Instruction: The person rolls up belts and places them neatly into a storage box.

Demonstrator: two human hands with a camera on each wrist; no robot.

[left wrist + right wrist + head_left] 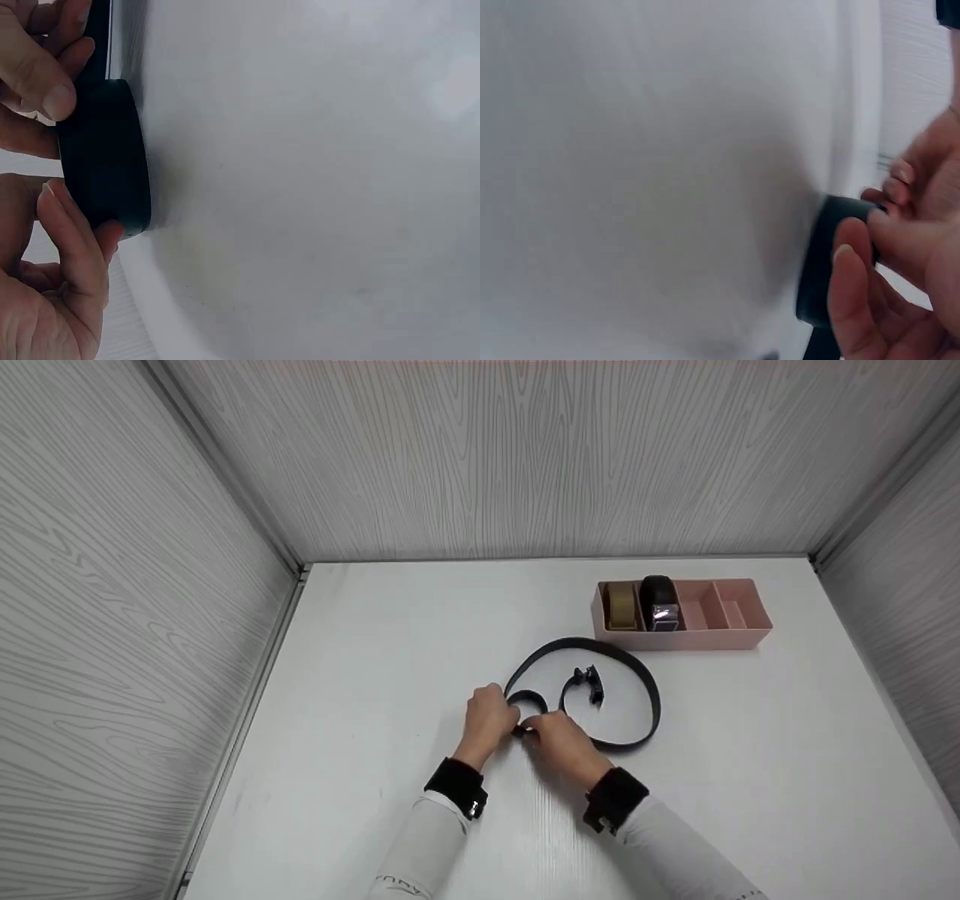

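Note:
A long black belt [654,694] stands on its edge on the white table in a wide loop, and its buckle end [595,687] curls inside. Toward the left, the belt bends into a smaller coil [534,695] between the hands. My left hand [487,720] grips this coil from the left, with its fingers on the strap [105,157]. From the right, my right hand [566,742] pinches the same coil near its front side; the right wrist view shows thumb and fingers on the band [821,262]. The strap's other tip is hidden by the fingers.
A pink divided box [697,640] stands at the back right of the table. One compartment holds a rolled tan belt [621,606], and beside it sits a rolled black belt [658,592] with a shiny buckle. Grey wood-grain panels [480,457] enclose the back and both sides.

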